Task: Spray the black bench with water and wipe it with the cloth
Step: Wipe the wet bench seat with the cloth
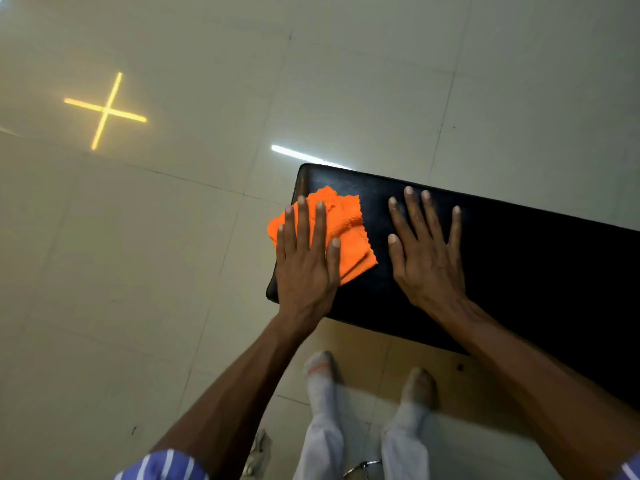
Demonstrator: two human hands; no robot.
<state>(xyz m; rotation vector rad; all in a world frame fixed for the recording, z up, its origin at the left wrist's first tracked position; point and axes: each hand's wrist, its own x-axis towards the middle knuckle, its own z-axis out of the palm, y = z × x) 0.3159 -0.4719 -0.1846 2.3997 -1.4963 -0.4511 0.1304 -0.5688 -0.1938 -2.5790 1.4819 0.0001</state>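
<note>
A black padded bench (519, 265) runs from the middle of the view to the right edge. At its left end lies a crumpled orange cloth (349, 233), partly hanging over the bench's left edge. My left hand (306, 261) presses flat on the cloth with its fingers straight. My right hand (424, 251) rests flat on the bare bench top just right of the cloth, fingers spread. No spray bottle is in view.
Pale glossy floor tiles (156, 271) surround the bench, with a yellow cross-shaped light reflection (105, 110) at the far left. My two feet in white socks (320, 372) stand on the floor just in front of the bench.
</note>
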